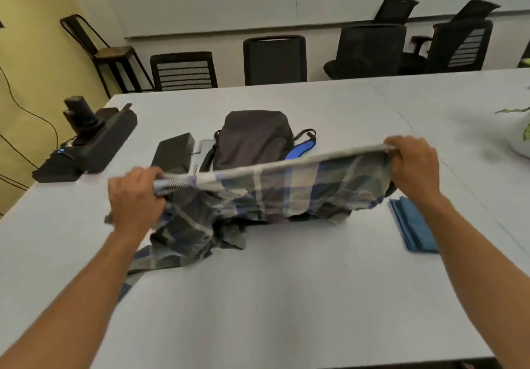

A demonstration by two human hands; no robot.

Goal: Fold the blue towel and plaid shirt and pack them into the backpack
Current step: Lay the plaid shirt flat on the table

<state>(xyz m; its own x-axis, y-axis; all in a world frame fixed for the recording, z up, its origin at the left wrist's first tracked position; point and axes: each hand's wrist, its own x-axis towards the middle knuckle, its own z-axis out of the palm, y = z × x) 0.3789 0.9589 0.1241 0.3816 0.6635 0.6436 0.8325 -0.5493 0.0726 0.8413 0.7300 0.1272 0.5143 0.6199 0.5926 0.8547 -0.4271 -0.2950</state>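
Plaid shirt [286, 193] is hanging stretched between both hands above the table [286, 297], long edge running left to right, low at the left hand [134, 196] and higher at the right hand [413, 165]. Both are gripping an end of that top edge, so neither's really nearer. Folded blue towel [413, 228] is lying just under the right forearm, and the backpack [255, 139] is sitting right behind the shirt, looking closed I think.

White table [286, 297] bears backpack [255, 139], folded blue towel [413, 225], seemingly a black box [173, 153].
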